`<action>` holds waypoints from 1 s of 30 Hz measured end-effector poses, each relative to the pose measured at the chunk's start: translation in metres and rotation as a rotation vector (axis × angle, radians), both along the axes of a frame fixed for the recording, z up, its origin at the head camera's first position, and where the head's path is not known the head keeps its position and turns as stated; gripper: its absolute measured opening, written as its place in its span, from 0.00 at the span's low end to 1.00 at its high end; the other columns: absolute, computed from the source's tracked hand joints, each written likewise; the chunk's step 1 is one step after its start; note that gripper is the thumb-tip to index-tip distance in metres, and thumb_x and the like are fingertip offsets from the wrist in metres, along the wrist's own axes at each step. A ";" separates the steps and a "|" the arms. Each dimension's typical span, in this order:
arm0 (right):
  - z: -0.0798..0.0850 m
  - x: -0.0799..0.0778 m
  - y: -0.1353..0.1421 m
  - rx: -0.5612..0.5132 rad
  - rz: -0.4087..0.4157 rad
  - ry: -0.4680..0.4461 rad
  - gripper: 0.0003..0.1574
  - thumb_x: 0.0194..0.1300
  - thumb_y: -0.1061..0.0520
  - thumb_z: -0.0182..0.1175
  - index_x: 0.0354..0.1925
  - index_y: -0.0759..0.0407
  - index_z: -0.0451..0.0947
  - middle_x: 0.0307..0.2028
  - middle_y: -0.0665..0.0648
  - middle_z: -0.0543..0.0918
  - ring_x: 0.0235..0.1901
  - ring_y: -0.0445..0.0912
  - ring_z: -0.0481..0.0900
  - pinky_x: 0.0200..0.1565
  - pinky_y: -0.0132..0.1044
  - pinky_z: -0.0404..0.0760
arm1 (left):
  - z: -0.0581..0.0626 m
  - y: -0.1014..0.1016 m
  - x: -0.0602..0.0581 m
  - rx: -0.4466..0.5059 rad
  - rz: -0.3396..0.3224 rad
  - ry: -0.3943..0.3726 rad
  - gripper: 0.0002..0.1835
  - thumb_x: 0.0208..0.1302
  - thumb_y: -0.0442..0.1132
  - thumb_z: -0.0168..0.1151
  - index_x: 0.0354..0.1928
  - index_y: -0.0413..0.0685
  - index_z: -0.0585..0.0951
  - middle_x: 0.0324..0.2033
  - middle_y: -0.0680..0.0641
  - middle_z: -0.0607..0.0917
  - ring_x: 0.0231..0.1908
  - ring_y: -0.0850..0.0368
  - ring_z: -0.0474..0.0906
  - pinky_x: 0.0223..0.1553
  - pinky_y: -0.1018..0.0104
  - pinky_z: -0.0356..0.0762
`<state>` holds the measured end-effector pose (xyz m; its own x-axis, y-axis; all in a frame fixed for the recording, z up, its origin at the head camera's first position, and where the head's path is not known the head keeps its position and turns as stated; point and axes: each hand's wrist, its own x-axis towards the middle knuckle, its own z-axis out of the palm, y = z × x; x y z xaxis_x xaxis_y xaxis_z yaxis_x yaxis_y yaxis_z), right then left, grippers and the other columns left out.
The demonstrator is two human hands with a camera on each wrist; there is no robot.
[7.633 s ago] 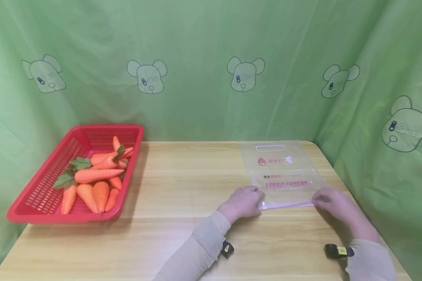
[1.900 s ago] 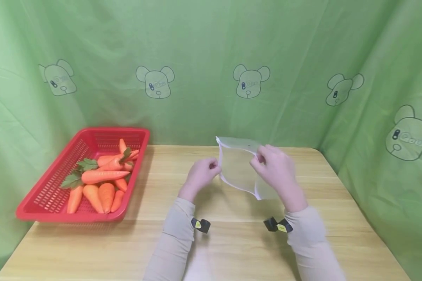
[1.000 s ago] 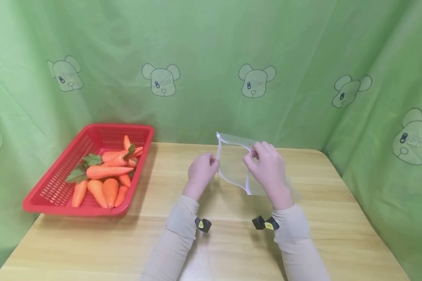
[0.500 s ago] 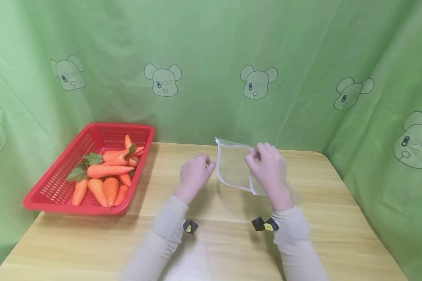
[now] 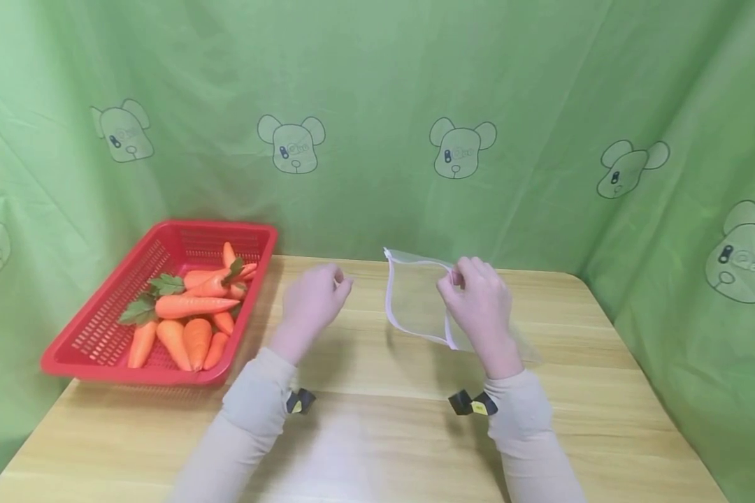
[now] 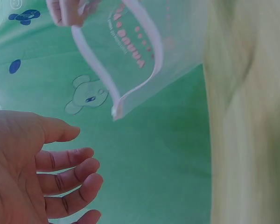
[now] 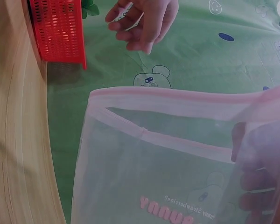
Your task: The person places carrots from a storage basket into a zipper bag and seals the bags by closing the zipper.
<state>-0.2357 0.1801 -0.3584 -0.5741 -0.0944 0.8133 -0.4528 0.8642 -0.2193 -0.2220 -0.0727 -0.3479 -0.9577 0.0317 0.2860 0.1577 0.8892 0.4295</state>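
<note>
Clear zip bag (image 5: pixel 418 297) with a pinkish-white zip strip and pink printing hangs above the table, its mouth gaping to the left. By the mouth's edge, my right hand (image 5: pixel 478 300) pinches it between thumb and fingers. In the right wrist view, the fingers (image 7: pixel 256 182) of that hand show through the film. My left hand (image 5: pixel 314 300) is in the air between the bag and the red basket, touching neither. The left wrist view shows its fingers (image 6: pixel 70 175) loosely bent with nothing in them.
A red plastic basket (image 5: pixel 63 367) stands on the left of the wooden table (image 5: pixel 377 433). Several carrots (image 5: pixel 191 306) lie in it, some with green leaves. Green curtain (image 5: pixel 365 195) with bear-head prints surrounds the table's back and sides.
Earlier the bag lay flat at the right with both hands at its zip, then was lifted with its mouth spread. My left hand has let go and moved left; the right hand stays on it.
</note>
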 end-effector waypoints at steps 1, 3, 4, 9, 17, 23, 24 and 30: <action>0.000 0.000 0.000 0.000 0.000 -0.001 0.08 0.49 0.63 0.57 0.18 0.58 0.67 0.17 0.56 0.72 0.19 0.49 0.66 0.22 0.34 0.62 | 0.003 -0.004 0.001 -0.007 0.005 0.015 0.14 0.68 0.51 0.55 0.37 0.49 0.82 0.26 0.49 0.84 0.25 0.53 0.78 0.24 0.60 0.74; 0.000 0.000 0.000 -0.001 -0.001 -0.002 0.09 0.49 0.63 0.57 0.18 0.57 0.67 0.17 0.56 0.72 0.19 0.49 0.66 0.22 0.34 0.62 | 0.008 -0.014 0.003 -0.023 0.016 0.047 0.14 0.68 0.51 0.55 0.37 0.49 0.82 0.25 0.48 0.84 0.24 0.52 0.78 0.24 0.59 0.74; 0.000 0.000 0.000 -0.002 -0.001 -0.004 0.09 0.49 0.63 0.57 0.19 0.57 0.67 0.17 0.56 0.72 0.19 0.49 0.66 0.22 0.34 0.62 | 0.011 -0.018 0.004 -0.030 0.022 0.057 0.14 0.68 0.51 0.55 0.37 0.49 0.81 0.25 0.48 0.84 0.24 0.52 0.78 0.24 0.58 0.75; 0.001 0.001 0.000 -0.001 0.000 -0.010 0.09 0.49 0.63 0.57 0.19 0.57 0.68 0.18 0.56 0.72 0.19 0.48 0.66 0.22 0.34 0.62 | 0.023 -0.040 0.007 -0.037 0.058 0.063 0.15 0.67 0.52 0.55 0.39 0.49 0.82 0.31 0.46 0.85 0.29 0.49 0.81 0.28 0.54 0.77; 0.002 0.002 0.001 -0.004 0.003 -0.011 0.09 0.49 0.63 0.57 0.19 0.57 0.67 0.17 0.55 0.72 0.19 0.48 0.66 0.22 0.34 0.62 | 0.038 -0.070 0.008 -0.018 0.089 0.052 0.17 0.69 0.52 0.54 0.42 0.45 0.79 0.34 0.43 0.84 0.34 0.46 0.81 0.34 0.51 0.78; 0.001 0.002 0.003 -0.010 0.005 -0.006 0.09 0.49 0.63 0.57 0.19 0.58 0.67 0.18 0.56 0.72 0.19 0.48 0.66 0.22 0.34 0.62 | 0.049 -0.087 0.010 -0.027 0.107 0.063 0.15 0.69 0.50 0.53 0.42 0.45 0.78 0.35 0.42 0.85 0.35 0.45 0.81 0.36 0.51 0.78; 0.001 0.002 0.003 -0.009 0.007 -0.006 0.09 0.49 0.64 0.57 0.19 0.58 0.68 0.18 0.56 0.72 0.19 0.48 0.66 0.23 0.34 0.62 | 0.051 -0.089 0.010 -0.029 0.113 0.063 0.15 0.69 0.50 0.53 0.41 0.45 0.78 0.34 0.42 0.84 0.34 0.45 0.80 0.36 0.51 0.78; 0.003 0.002 0.002 0.005 0.009 -0.021 0.08 0.51 0.62 0.57 0.19 0.58 0.69 0.19 0.56 0.73 0.20 0.50 0.68 0.23 0.35 0.65 | 0.059 -0.108 0.013 -0.055 0.134 0.063 0.15 0.69 0.49 0.52 0.41 0.45 0.78 0.33 0.42 0.84 0.33 0.45 0.79 0.33 0.50 0.77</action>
<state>-0.2341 0.1826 -0.3555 -0.5903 -0.1034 0.8006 -0.4559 0.8611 -0.2249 -0.2090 -0.1812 -0.2890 -0.9345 -0.0775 0.3474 0.0617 0.9259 0.3726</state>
